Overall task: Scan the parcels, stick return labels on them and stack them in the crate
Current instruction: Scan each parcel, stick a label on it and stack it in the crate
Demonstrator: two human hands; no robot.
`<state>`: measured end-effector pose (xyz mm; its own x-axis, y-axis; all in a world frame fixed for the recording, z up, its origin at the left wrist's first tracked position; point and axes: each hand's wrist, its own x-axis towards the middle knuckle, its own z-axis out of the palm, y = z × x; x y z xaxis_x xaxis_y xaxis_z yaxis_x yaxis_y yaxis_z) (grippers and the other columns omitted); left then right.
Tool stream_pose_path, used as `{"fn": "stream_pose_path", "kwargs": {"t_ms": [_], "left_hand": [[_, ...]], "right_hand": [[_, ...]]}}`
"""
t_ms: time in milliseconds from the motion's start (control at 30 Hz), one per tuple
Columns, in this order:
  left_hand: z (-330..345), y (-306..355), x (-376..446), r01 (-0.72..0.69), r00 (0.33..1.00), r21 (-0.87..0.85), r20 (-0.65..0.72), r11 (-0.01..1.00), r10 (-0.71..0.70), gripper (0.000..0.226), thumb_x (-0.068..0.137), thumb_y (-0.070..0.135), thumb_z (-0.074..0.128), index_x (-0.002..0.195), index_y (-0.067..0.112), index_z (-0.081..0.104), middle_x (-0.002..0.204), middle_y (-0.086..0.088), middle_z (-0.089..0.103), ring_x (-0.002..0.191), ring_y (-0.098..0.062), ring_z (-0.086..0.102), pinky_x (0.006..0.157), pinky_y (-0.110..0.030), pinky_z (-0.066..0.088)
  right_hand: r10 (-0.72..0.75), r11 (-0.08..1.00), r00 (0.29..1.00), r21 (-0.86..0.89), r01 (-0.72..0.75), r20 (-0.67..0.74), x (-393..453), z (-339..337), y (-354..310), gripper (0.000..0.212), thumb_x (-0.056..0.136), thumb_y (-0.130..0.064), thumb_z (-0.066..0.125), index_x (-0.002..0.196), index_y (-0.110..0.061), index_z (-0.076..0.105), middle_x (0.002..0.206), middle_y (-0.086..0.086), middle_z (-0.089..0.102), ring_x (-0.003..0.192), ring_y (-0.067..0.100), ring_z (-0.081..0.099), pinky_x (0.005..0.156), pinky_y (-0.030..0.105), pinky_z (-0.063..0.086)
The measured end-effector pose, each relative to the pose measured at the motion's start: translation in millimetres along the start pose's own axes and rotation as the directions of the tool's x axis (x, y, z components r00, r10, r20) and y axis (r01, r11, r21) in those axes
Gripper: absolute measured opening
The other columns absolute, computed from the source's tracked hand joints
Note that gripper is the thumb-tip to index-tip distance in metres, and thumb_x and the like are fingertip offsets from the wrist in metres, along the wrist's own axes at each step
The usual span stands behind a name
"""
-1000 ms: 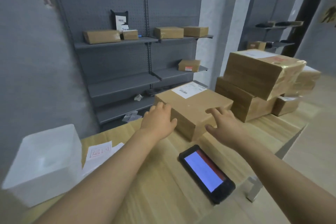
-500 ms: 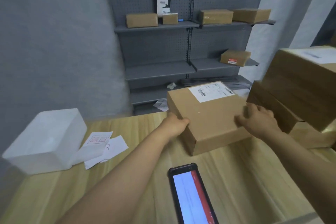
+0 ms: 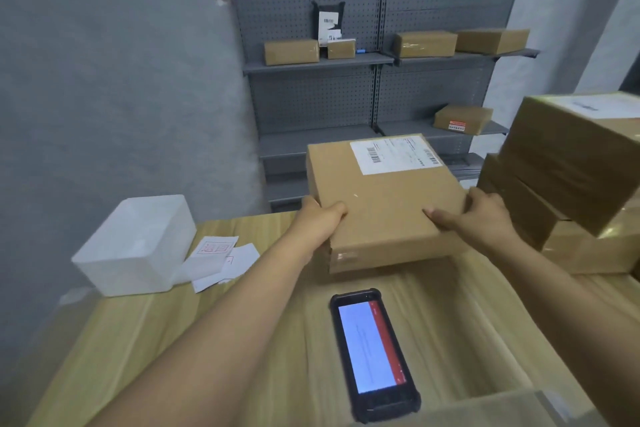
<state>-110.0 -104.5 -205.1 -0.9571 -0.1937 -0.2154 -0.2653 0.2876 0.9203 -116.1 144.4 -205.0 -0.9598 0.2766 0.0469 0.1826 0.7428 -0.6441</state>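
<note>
A brown cardboard parcel (image 3: 384,204) with a white shipping label at its far end is held just above the wooden table (image 3: 207,340). My left hand (image 3: 320,218) grips its left side and my right hand (image 3: 481,218) grips its right near corner. A black handheld scanner (image 3: 372,354) with a lit screen lies flat on the table in front of the parcel. White return labels (image 3: 216,258) with red print lie to the left, beside a white crate (image 3: 138,246).
A stack of larger brown parcels (image 3: 571,184) stands at the right, close to my right hand. Grey pegboard shelving (image 3: 374,62) behind the table carries several small boxes. A grey wall is at the left.
Both hands went from reaching to gripping the parcel's sides, and it has come up off the table and nearer to me. The view has swung left.
</note>
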Motion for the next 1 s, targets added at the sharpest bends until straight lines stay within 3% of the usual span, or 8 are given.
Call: {"fn": "stream_pose_path", "kwargs": {"t_ms": [200,267,333,400,600,733,900,1000], "left_hand": [[-76.8,-10.7,-53.2,-0.064,0.980,0.091,-0.184,0.994,0.080,0.056,0.083,0.042,0.065,0.122,0.013,0.037,0.120,-0.004,0.058,0.110,-0.028,0.059,0.095,-0.039,0.048],[-104.0,-21.7,-75.4,-0.039,0.981,0.099,-0.187,0.994,0.058,0.061,0.083,0.043,0.066,0.127,0.013,0.036,0.116,-0.002,0.058,0.106,-0.026,0.060,0.089,-0.038,0.051],[-128.9,-35.1,-98.3,-0.019,0.981,0.112,-0.191,0.994,0.040,0.063,0.082,0.044,0.065,0.129,0.014,0.038,0.110,0.001,0.059,0.096,-0.021,0.061,0.069,-0.030,0.050],[-150.0,-49.6,-120.9,0.011,0.980,0.131,-0.198,0.991,0.015,0.066,0.081,0.046,0.065,0.131,0.013,0.037,0.105,0.001,0.058,0.088,-0.018,0.061,0.060,-0.027,0.044],[-192.6,-91.4,-175.9,0.144,0.979,0.233,-0.176,0.962,-0.104,0.069,0.079,0.051,0.066,0.129,0.012,0.037,0.094,0.005,0.056,0.080,-0.013,0.057,0.055,-0.026,0.042],[-201.6,-111.8,-199.8,0.185,0.977,0.280,-0.156,0.942,-0.146,0.060,0.081,0.050,0.066,0.123,0.014,0.043,0.090,0.008,0.055,0.076,-0.011,0.056,0.054,-0.025,0.041],[-204.3,-129.4,-214.9,0.206,0.978,0.262,-0.093,0.943,-0.188,0.043,0.083,0.046,0.066,0.109,0.022,0.042,0.090,0.006,0.058,0.079,-0.013,0.059,0.060,-0.026,0.045],[-202.2,-137.6,-218.4,0.226,0.974,0.245,-0.070,0.943,-0.215,0.043,0.085,0.043,0.067,0.113,0.019,0.046,0.091,0.003,0.061,0.079,-0.016,0.061,0.060,-0.027,0.046]], "right_hand": [[-0.132,0.985,0.991,0.108,0.132,-0.005,-70.7,6.5,-56.0,0.089,0.062,-0.059,0.079,0.129,-0.010,0.049,0.124,0.013,0.046,0.121,0.028,0.043,0.097,0.038,0.043],[-0.147,0.977,0.989,0.161,0.141,0.023,-97.9,13.7,-69.6,0.085,0.061,-0.054,0.082,0.125,-0.008,0.050,0.119,0.010,0.053,0.113,0.026,0.052,0.086,0.034,0.046],[-0.178,0.954,0.979,0.262,0.148,0.094,-126.2,23.4,-78.5,0.073,0.062,-0.047,0.084,0.116,-0.006,0.056,0.111,0.007,0.063,0.098,0.020,0.061,0.074,0.030,0.050],[-0.210,0.932,0.967,0.329,0.154,0.141,-154.9,33.7,-82.2,0.060,0.064,-0.042,0.085,0.106,-0.007,0.061,0.102,0.005,0.069,0.085,0.015,0.065,0.065,0.026,0.051],[-0.157,0.960,0.955,0.267,0.087,0.252,-221.7,58.7,-81.1,0.067,0.061,-0.050,0.084,0.103,-0.011,0.050,0.095,0.001,0.062,0.084,0.018,0.062,0.068,0.036,0.053],[-0.168,0.975,0.946,0.190,0.117,0.277,-247.8,65.5,-79.5,0.066,0.060,-0.049,0.085,0.102,-0.009,0.052,0.096,0.002,0.063,0.078,0.013,0.060,0.054,0.024,0.044],[-0.133,0.986,0.920,0.141,0.086,0.370,-262.5,72.8,-72.0,0.074,0.062,-0.050,0.083,0.114,-0.005,0.054,0.108,0.007,0.064,0.096,0.022,0.063,0.083,0.039,0.055],[-0.132,0.989,0.906,0.113,0.093,0.402,-267.3,77.1,-65.5,0.072,0.065,-0.052,0.080,0.113,-0.006,0.053,0.110,0.006,0.061,0.095,0.020,0.062,0.083,0.035,0.053]]}}
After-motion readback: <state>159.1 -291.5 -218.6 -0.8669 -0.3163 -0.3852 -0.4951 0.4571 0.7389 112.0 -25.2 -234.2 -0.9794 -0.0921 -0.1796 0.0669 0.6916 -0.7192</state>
